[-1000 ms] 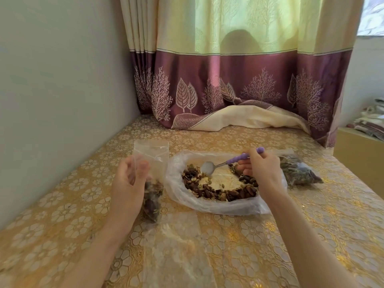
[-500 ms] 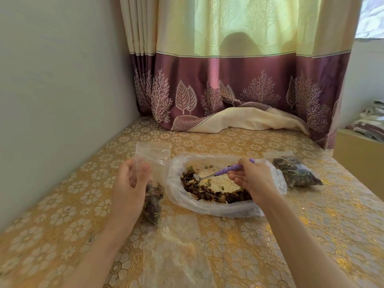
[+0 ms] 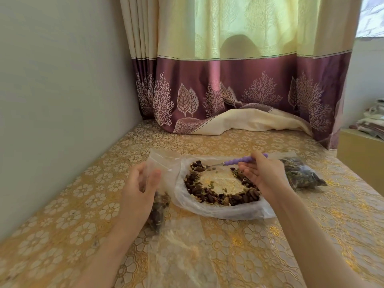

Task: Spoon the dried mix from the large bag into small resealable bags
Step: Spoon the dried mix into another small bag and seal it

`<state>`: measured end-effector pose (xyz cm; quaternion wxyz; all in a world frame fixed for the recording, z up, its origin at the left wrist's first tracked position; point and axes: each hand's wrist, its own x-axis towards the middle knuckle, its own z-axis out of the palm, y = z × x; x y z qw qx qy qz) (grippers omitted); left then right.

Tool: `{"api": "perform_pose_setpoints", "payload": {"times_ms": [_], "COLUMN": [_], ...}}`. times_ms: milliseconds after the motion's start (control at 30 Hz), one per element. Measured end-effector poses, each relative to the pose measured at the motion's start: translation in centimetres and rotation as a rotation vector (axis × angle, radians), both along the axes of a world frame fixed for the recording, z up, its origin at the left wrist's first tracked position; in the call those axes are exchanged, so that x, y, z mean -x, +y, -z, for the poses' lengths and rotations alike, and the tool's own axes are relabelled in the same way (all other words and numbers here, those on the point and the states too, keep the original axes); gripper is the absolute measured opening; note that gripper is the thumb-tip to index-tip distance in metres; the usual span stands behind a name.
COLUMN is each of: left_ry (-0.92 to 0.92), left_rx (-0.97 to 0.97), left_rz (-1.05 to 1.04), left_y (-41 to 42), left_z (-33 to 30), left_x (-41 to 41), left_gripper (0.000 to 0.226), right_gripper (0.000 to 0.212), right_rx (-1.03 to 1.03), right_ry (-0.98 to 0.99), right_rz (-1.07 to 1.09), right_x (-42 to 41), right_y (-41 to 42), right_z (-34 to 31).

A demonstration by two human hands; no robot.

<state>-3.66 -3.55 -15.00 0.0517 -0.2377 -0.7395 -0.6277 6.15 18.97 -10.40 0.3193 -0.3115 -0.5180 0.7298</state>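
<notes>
Right now the right hand (image 3: 264, 175) pinches the purple handle of a spoon (image 3: 226, 163), whose bowl, heaped with dark pieces, hangs over the far-left rim of the large bag (image 3: 218, 210). That bag lies open and flattened on the gold floral tablecloth (image 3: 291, 235), and the dried mix (image 3: 209, 194) inside it is pushed into a ring around a bare middle, thickest from about six to nine o'clock.

At nine o'clock from the large bag, the left hand (image 3: 139, 188) grips a small resealable bag (image 3: 160, 163) with thumb and fingers curled round its clear upper part; the bag stands upright, with a dark fill at its bottom, partly hidden behind the wrist. Its mouth seems to be held open, though the clear plastic makes that hard to judge.

At three o'clock, just beyond the right hand, a filled small bag (image 3: 301, 175) lies on its side. At six o'clock, near the viewer, empty clear bags (image 3: 182, 256) lie flat on the cloth. A purple and cream curtain (image 3: 228, 80) hangs at twelve o'clock.
</notes>
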Motion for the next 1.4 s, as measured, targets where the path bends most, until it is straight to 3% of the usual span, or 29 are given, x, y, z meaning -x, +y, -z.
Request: {"api": "perform_pose_setpoints", "payload": {"times_ms": [233,400,633,767,1067,1167,1267,1400], "left_ry": [0.015,-0.008,-0.029,-0.026,-0.024,-0.043,-0.038,-0.016], "left_rx": [0.075,0.084,0.007,-0.033,-0.100,-0.145,-0.151,-0.175], "left_rz": [0.026,0.024,0.042,0.050,-0.025,-0.027,-0.028,-0.026], "left_y": [0.1,0.1,0.2,0.2,0.1,-0.2,-0.2,-0.3], "left_z": [0.0,0.1,-0.3,-0.6,-0.1,-0.2,-0.4,-0.5], "left_x": [-0.4,-0.4,-0.6,-0.8,-0.1,-0.1,-0.2,-0.1], "left_gripper": [0.076,0.084,0.079,0.062,0.081,0.090,0.078,0.083], "right_gripper": [0.036,0.031,0.042,0.023,0.034,0.036,0.037,0.036], "right_rx": [-0.208,-0.263,-0.418,-0.410,-0.268,-0.359,-0.585,-0.746], "right_ry": [0.237,0.270,0.325,0.338,0.352,0.281,0.077,-0.046], "right_rz": [-0.057,-0.168,-0.413,-0.455,-0.021,0.052,0.137,0.176], "right_x": [-1.1,-0.8,-0.5,-0.6,-0.3,-0.3,-0.3,-0.3], "right_y": [-3.1,-4.8,-6.0,-5.5,-3.4,-2.0,-0.6,0.8], "right_z": [-4.1,-4.4,-4.2,-4.1,-3.2,-2.4,-0.9,0.5]}}
